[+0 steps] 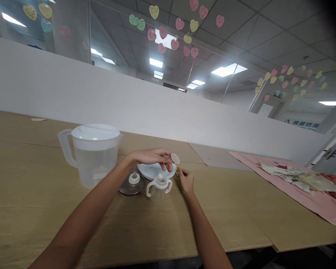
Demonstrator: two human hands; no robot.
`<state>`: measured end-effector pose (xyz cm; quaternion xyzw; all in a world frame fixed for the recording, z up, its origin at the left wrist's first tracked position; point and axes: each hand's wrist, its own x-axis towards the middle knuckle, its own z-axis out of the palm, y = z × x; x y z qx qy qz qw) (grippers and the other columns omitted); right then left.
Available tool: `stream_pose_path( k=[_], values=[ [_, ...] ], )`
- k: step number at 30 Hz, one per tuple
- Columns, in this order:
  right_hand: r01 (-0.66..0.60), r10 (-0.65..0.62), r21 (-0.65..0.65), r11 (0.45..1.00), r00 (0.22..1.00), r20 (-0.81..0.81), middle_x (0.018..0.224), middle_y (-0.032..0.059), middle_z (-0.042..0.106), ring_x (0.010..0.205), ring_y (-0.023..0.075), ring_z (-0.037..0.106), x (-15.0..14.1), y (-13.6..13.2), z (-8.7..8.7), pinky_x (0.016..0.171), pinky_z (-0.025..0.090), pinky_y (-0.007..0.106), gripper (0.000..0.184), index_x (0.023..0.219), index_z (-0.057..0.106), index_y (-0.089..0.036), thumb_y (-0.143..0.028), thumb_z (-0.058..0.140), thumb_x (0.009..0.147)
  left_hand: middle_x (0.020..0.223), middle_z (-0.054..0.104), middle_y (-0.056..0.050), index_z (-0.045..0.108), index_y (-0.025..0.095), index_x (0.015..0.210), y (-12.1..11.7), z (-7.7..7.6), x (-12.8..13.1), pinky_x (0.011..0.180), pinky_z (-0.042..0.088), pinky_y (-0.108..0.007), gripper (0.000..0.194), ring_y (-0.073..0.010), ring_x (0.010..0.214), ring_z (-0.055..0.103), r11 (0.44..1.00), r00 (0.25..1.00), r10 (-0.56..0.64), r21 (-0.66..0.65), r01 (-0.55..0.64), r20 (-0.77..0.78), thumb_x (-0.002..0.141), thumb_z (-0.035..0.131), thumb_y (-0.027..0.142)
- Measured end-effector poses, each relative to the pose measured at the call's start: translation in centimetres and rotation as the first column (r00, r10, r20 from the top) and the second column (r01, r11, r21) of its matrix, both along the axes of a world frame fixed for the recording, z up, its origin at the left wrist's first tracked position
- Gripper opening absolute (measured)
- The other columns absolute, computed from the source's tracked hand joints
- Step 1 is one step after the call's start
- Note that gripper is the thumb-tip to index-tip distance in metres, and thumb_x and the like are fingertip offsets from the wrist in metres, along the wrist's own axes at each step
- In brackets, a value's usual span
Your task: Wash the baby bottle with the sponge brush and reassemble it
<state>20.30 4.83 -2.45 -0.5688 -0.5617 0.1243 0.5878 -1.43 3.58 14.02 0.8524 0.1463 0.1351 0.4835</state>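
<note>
My left hand [155, 157] reaches over a white plate [148, 172], its fingers closed on a small round whitish disc [175, 158]. Close beside it, my right hand [186, 181] pinches a thin stick-like tool [179, 184], greenish along its length and yellowish near the fingertips; its exact kind is unclear. Below my left hand stands a clear baby bottle [158, 192] with two white handles and a white collar. To its left, a white bottle collar with a clear nipple [134, 178] sits in a dark metal dish [131, 189].
A lidded translucent pitcher [96, 160] with clear liquid stands on the wooden table [145, 235], left of my hands. On the right, a pink cloth [305, 198] carries a doll-like figure [332, 183] and patterned fabric. A white partition [156, 116] borders the table's far side.
</note>
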Motion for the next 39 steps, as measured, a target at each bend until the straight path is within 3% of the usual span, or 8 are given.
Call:
stream_pose_path(
  k=[5, 19, 25, 31, 39],
  values=[
    [-0.001, 0.001, -0.001, 1.000, 1.000, 0.004, 0.046, -0.0037, 0.037, 0.048, 0.0083, 0.033, -0.1, 0.0, 0.0, 0.046, 0.024, 0.020, 0.045, 0.049, 0.049, -0.013, -0.051, 0.045, 0.074, 0.081, 0.063, -0.005, 0.053, 0.014, 0.094, -0.2, 0.0, 0.2, 0.068, 0.042, -0.021, 0.023, -0.0097, 0.073, 0.056, 0.998, 0.998, -0.056, -0.025, 0.056, 0.001, 0.083, 0.045, 0.032],
    [0.010, -0.010, -0.017, 1.000, 1.000, 0.014, 0.045, -0.0026, 0.039, 0.047, 0.0089, 0.035, -0.1, -0.1, 0.2, 0.045, 0.026, 0.020, 0.046, 0.052, 0.055, -0.012, -0.052, 0.045, 0.073, 0.083, 0.062, -0.005, 0.052, 0.014, 0.094, 0.0, 0.0, -0.2, 0.069, 0.042, -0.021, 0.021, -0.0101, 0.074, 0.055, 1.000, 1.000, -0.006, -0.004, 0.006, -0.007, 0.083, 0.044, 0.031],
    [-0.004, 0.004, -0.010, 1.000, 1.000, 0.000, 0.048, -0.0019, 0.044, 0.048, 0.0087, 0.035, -0.1, -0.1, 0.2, 0.047, 0.027, 0.020, 0.046, 0.054, 0.058, -0.011, -0.051, 0.045, 0.074, 0.086, 0.061, -0.005, 0.054, 0.014, 0.094, 0.0, -0.2, 0.2, 0.071, 0.041, -0.021, 0.020, -0.0126, 0.081, 0.054, 0.995, 0.993, -0.102, 0.013, 0.102, -0.056, 0.080, 0.046, 0.026],
    [0.005, -0.005, -0.014, 1.000, 1.000, 0.007, 0.050, -0.0007, 0.047, 0.049, 0.0096, 0.038, 0.0, 0.1, 0.1, 0.047, 0.028, 0.020, 0.045, 0.057, 0.060, -0.011, -0.050, 0.045, 0.073, 0.079, 0.062, 0.000, 0.062, 0.014, 0.080, 1.4, -1.5, 0.5, 0.065, 0.038, -0.017, 0.014, -0.0112, 0.074, 0.052, 0.961, 0.975, 0.017, 0.273, 0.045, -0.221, 0.068, 0.057, 0.018],
    [0.011, -0.011, -0.016, 1.000, 1.000, 0.017, 0.046, -0.0033, 0.039, 0.047, 0.0082, 0.034, 0.2, 0.4, -0.3, 0.045, 0.026, 0.020, 0.045, 0.050, 0.054, -0.012, -0.051, 0.046, 0.073, 0.069, 0.064, 0.002, 0.066, 0.014, 0.075, 1.9, -2.2, 0.6, 0.057, 0.036, -0.017, 0.015, -0.0107, 0.064, 0.052, 0.918, 0.909, 0.197, 0.394, -0.040, -0.366, 0.061, 0.061, 0.018]
  ],
)
